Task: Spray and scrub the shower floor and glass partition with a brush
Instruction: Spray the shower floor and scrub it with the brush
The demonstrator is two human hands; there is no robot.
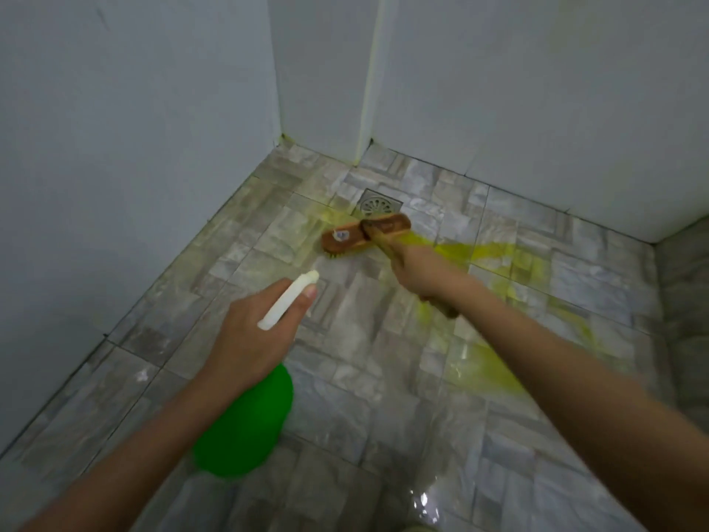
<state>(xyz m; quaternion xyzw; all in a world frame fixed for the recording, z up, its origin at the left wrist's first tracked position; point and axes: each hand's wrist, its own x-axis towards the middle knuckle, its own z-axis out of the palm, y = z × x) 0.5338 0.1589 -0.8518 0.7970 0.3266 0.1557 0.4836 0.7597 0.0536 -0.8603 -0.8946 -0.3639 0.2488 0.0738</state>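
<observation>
My right hand (420, 272) grips the wooden handle of a scrub brush (364, 234), whose brown head lies bristles-down on the grey tiled shower floor (364, 378), just in front of the square metal drain (380, 203). My left hand (255, 332) holds a green spray bottle (249, 424) by its white spray head (287, 299), which points toward the brush. Yellow-green cleaning liquid (483, 255) is streaked over the tiles to the right of the brush and down toward the lower right. The bottle's body hangs below my left wrist.
Pale walls (115, 167) close the shower on the left and at the back, with a vertical corner edge (370, 71) stained yellowish. A darker tiled strip (686, 301) runs along the right edge. The floor near the bottom looks wet and shiny.
</observation>
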